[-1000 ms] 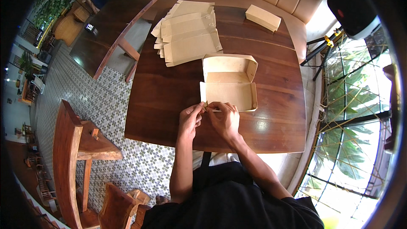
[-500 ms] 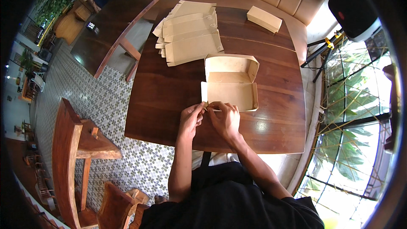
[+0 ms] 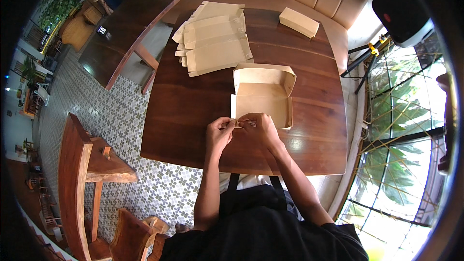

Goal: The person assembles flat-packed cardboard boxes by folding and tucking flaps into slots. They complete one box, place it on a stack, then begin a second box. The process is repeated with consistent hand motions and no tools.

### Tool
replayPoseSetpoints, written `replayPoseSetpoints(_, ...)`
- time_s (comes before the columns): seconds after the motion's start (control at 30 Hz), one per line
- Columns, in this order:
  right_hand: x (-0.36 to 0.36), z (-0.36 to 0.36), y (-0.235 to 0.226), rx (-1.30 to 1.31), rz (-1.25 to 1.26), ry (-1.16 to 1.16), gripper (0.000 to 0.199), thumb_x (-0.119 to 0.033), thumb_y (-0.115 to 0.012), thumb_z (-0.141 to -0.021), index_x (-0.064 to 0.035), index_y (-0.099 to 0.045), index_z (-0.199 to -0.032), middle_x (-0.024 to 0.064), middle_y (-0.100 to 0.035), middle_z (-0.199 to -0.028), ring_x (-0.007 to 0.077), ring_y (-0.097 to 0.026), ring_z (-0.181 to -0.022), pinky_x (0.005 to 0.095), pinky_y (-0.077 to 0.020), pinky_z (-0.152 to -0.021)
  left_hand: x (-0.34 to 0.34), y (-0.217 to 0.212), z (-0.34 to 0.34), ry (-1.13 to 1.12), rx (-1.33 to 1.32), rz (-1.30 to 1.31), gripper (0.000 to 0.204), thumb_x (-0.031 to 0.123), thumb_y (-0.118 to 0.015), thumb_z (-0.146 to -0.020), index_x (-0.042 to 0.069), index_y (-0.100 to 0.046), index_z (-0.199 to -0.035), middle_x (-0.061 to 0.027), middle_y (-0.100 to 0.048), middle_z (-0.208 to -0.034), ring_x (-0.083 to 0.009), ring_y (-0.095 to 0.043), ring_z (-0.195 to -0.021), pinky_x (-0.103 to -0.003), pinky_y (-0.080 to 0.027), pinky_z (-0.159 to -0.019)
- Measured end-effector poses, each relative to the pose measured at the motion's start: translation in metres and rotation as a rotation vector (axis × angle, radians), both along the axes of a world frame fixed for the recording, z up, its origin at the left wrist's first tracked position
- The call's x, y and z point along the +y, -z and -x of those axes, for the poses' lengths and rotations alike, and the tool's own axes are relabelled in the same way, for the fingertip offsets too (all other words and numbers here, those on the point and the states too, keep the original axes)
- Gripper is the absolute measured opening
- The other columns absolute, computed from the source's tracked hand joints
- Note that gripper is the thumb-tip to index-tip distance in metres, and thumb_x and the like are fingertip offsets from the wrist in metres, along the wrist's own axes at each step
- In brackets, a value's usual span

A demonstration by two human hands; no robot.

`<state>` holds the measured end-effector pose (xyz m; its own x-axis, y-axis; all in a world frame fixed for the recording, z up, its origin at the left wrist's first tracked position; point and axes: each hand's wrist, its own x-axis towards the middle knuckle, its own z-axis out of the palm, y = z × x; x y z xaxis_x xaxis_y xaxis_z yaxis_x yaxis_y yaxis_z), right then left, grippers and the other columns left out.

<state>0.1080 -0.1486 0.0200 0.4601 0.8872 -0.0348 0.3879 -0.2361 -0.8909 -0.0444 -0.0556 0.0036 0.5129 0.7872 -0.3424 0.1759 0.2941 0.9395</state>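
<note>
A brown cardboard box stands on the wooden table with its lid raised at the far side. At its near left corner, my left hand pinches the cardboard between thumb and fingers. My right hand is closed on the near wall beside that same corner, its fingertips close to those of the left. The exact fold under the fingertips is too small to make out. Beyond the box to the left lies a stack of flat, unfolded cardboard boxes.
A closed cardboard box sits at the far right of the wooden table. A padded tan bench runs behind it. Wooden chairs and another dark table are at the left; a window is at the right.
My right hand has shifted slightly right, with its wrist and forearm swung the same way. Both hands stay at the box's near left corner.
</note>
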Motion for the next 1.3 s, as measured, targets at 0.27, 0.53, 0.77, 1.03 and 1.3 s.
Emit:
replayPoseSetpoints(0.27, 0.008, 0.0, 0.013, 0.0, 0.009, 0.003, 0.014, -0.011, -0.074, -0.087, -0.0061, -0.082, -0.098, 0.0119, -0.08, -0.091, 0.0252, -0.079, -0.085, 0.0359, -0.0615, -0.079, 0.005, 0.008, 0.006, -0.021, 0.149, -0.172, 0.024, 0.021, -0.076, -0.097, -0.003, -0.078, -0.099, -0.0011, -0.067, -0.067, -0.0033, -0.055, -0.053, -0.024, -0.041, -0.046)
replayPoseSetpoints(0.53, -0.005, 0.0, -0.017, 0.075, -0.022, -0.028, 0.022, -0.019, -0.079, -0.091, 0.001, -0.08, -0.1, 0.0152, -0.08, -0.091, 0.0202, -0.078, -0.085, 0.0342, -0.0611, -0.08, 0.01, -0.002, 0.013, -0.006, 0.031, 0.081, 0.024, 0.023, -0.077, -0.098, 0.0, -0.077, -0.1, 0.0071, -0.058, -0.071, -0.0003, -0.044, -0.058, -0.019, -0.032, -0.049)
replayPoseSetpoints(0.77, -0.008, 0.019, -0.015, 0.01, -0.154, 0.033, 0.026, -0.02, -0.08, -0.091, 0.0056, -0.077, -0.09, 0.0187, -0.077, -0.082, 0.024, -0.078, -0.075, 0.036, -0.0607, -0.072, 0.009, -0.005, 0.012, 0.013, 0.055, 0.122, 0.022, 0.023, -0.075, -0.099, 0.0, -0.078, -0.101, 0.011, -0.05, -0.066, 0.0022, -0.035, -0.053, -0.019, -0.024, -0.045)
replayPoseSetpoints(1.03, -0.003, 0.019, -0.012, 0.032, -0.099, 0.062, 0.025, -0.021, -0.077, -0.093, 0.0043, -0.078, -0.095, 0.022, -0.076, -0.083, 0.0285, -0.077, -0.072, 0.0385, -0.0592, -0.069, 0.004, -0.01, 0.014, -0.004, 0.039, 0.113, 0.024, 0.025, -0.076, -0.098, 0.002, -0.079, -0.1, 0.0118, -0.046, -0.064, 0.0021, -0.033, -0.052, -0.02, -0.022, -0.044)
replayPoseSetpoints(1.3, -0.004, 0.01, -0.013, 0.04, -0.04, -0.039, 0.021, -0.018, -0.075, -0.093, 0.0011, -0.08, -0.102, 0.0174, -0.079, -0.092, 0.023, -0.077, -0.085, 0.0367, -0.0584, -0.08, 0.005, -0.012, 0.016, 0.006, 0.052, 0.123, 0.028, 0.029, -0.075, -0.099, 0.002, -0.078, -0.1, 0.0106, -0.054, -0.07, 0.001, -0.039, -0.058, -0.019, -0.029, -0.05)
